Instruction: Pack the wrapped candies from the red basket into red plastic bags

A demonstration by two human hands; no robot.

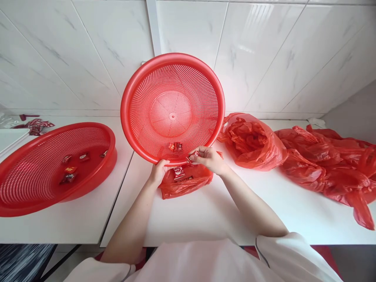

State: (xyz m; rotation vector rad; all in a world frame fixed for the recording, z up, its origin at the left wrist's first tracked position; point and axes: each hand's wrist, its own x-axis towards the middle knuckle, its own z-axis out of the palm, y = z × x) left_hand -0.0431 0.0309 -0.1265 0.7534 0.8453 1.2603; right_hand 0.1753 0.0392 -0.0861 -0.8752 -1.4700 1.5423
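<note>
A round red mesh basket (172, 58) is tipped toward me in the middle, its inside in view. My left hand (159, 171) is closed on its lower rim. A few small red wrapped packets (176, 146) lie inside, low on the basket's wall. At the rim's lower right, my right hand (210, 159) pinches a small red wrapped packet (194, 156), partly hidden by the fingers. Below the rim a red plastic bag (176, 191) lies with its mouth spread, and a red-and-white packet (179, 172) shows in it.
To the left, a second red basket (113, 145) leans tilted with several small packets in it. Red plastic bags (252, 145) and a bigger heap of them (331, 168) lie to the right. A tiled wall (264, 58) stands behind the white table (229, 219).
</note>
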